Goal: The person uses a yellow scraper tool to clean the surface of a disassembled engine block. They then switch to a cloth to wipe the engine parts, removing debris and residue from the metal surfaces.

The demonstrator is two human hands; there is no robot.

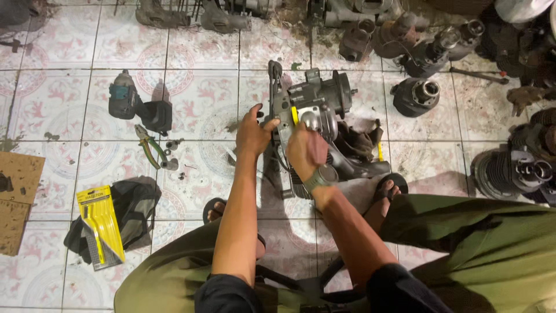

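A grey small engine (322,103) stands on the tiled floor between my feet, resting on a dark rag. My left hand (252,133) grips its left side, thumb against the casing. My right hand (306,149), with a watch on the wrist, is closed around a tool with a yellow handle (294,115) pressed against the engine's rounded silver cover. The tool's tip is hidden by my fingers.
A cordless drill (138,103), green-handled pliers (149,148) and small bolts lie at the left. A yellow tool packet (101,225) rests on a black cloth. Cardboard (17,197) sits at the far left. Several engine cylinders and parts crowd the top and right edges.
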